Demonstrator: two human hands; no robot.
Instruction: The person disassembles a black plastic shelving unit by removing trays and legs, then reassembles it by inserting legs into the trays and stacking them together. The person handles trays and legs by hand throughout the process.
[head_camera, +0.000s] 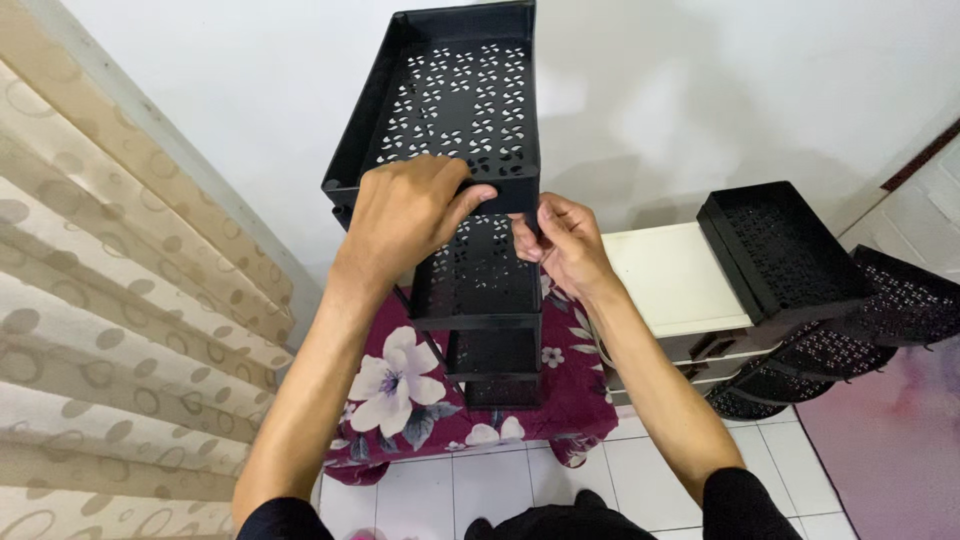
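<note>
A tall black plastic rack stands in front of me, with perforated trays stacked in tiers; its top tray (452, 95) shows a cut-out flower pattern. My left hand (405, 215) lies over the front rim of the top tray, fingers curled on its edge. My right hand (560, 243) pinches the rack's front right corner post just under that tray. A lower tray (478, 275) shows between my wrists, and more tiers sit below it.
The rack stands on a maroon cloth with white flowers (400, 385). To the right is a cream drawer unit (670, 280), with another black tray (780, 245) and several perforated black baskets (850, 340) leaning beside it. A beige patterned curtain (110, 330) hangs at left. White floor tiles lie below.
</note>
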